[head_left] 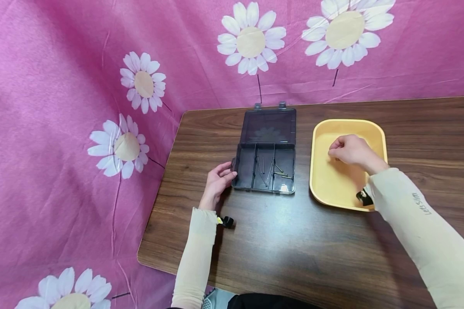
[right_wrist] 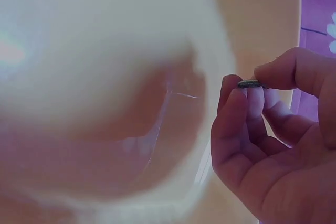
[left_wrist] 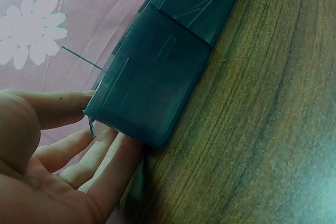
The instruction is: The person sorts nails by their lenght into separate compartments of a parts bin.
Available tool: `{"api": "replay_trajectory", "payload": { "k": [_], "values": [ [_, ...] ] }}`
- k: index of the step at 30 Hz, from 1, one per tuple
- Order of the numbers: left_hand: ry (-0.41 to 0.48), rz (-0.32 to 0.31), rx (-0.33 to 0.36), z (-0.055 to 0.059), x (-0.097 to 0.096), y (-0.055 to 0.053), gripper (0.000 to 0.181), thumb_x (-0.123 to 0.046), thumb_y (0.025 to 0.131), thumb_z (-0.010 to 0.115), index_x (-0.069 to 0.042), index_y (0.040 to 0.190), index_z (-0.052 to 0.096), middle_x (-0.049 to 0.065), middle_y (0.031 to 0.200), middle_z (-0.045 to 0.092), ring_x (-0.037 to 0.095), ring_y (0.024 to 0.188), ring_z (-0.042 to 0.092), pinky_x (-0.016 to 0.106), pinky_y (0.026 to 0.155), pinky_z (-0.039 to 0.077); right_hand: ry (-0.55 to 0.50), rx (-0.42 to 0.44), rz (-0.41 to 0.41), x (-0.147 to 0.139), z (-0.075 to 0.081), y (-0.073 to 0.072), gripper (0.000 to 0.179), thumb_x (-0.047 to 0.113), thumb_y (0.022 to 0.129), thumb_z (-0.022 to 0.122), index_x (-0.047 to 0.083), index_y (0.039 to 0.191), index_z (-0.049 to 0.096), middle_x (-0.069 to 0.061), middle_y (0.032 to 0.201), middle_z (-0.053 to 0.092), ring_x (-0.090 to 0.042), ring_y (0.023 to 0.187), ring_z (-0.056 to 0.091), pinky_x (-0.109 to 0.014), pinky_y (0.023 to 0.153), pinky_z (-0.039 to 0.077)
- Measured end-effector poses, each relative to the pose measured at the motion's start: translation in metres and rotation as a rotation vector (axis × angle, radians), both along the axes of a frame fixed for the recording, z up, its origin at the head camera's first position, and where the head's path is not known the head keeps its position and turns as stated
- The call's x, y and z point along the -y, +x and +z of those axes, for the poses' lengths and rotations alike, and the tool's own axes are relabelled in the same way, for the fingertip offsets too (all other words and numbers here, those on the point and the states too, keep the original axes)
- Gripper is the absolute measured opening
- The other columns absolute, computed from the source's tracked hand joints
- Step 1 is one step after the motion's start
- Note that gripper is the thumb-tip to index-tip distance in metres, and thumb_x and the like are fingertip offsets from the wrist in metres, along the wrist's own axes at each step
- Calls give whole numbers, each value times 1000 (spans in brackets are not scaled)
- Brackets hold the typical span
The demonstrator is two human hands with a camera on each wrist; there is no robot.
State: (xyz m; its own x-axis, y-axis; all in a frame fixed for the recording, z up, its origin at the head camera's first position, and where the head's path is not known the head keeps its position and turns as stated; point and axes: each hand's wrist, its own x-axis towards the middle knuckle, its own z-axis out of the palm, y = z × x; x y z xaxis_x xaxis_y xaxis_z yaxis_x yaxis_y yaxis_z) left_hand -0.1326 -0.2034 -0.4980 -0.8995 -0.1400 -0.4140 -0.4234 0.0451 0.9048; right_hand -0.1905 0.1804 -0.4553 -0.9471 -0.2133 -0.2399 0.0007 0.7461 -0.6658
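Note:
A dark see-through compartment box (head_left: 245, 165) lies on the table with its lid (head_left: 268, 124) folded back. Thin silvery nails (head_left: 263, 165) lie in the middle compartment, and several brass-toned ones (head_left: 281, 174) in the right compartment; the left compartment is bare. My left hand (head_left: 218, 183) holds the box at its left edge, thumb and fingers on either side of the corner in the left wrist view. Over the yellow tray (head_left: 325, 191), my right hand (head_left: 349, 150) pinches a small screw (right_wrist: 250, 84) between thumb and fingertips.
The wooden table (head_left: 255, 249) carries the box and, to its right, the tray. A pink cloth (head_left: 201, 56) with white daisies hangs behind and left of the table. Black wrist cameras (head_left: 227, 222) sit on both sleeves.

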Motion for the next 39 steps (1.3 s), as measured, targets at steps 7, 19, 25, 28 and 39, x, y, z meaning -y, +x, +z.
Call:
{"api": "replay_trajectory", "payload": {
  "k": [7, 19, 25, 28, 39],
  "values": [
    [-5, 2, 3, 1, 0, 1, 44, -4, 76, 67, -13, 118, 57, 14, 107, 64, 8, 74, 61, 25, 63, 49, -57, 30, -25, -3, 6, 3, 23, 18, 81, 55, -1, 93, 59, -6, 68, 62, -14, 62, 52, -26, 55, 42],
    [17, 17, 0, 1, 0, 1, 43, -2, 77, 66, -12, 117, 57, 13, 105, 64, 6, 74, 61, 25, 63, 49, -155, 56, -72, -7, 13, 4, 27, 17, 86, 51, -3, 104, 55, -5, 69, 61, -13, 61, 55, -25, 53, 44],
    [23, 15, -3, 0, 0, 1, 43, -2, 77, 66, -12, 118, 57, 14, 106, 64, 6, 75, 61, 25, 64, 49, -230, 33, -92, -7, 15, 4, 28, 14, 87, 49, -6, 106, 54, 0, 70, 60, -9, 62, 56, -24, 56, 47],
    [10, 10, -1, 0, 1, 1, 43, -4, 76, 67, -12, 118, 57, 14, 106, 64, 7, 75, 61, 25, 64, 49, -280, 41, -108, -7, 15, 4, 29, 15, 88, 49, -7, 107, 52, 5, 69, 59, -5, 62, 56, -25, 57, 48],
    [-8, -4, 11, 0, 1, 0, 43, -5, 77, 67, -15, 118, 57, 14, 106, 64, 12, 76, 60, 25, 63, 49, -437, 102, -162, -1, 24, 8, 29, 21, 90, 49, -3, 107, 51, 17, 73, 60, -2, 66, 58, -26, 63, 50]
  ]
}}
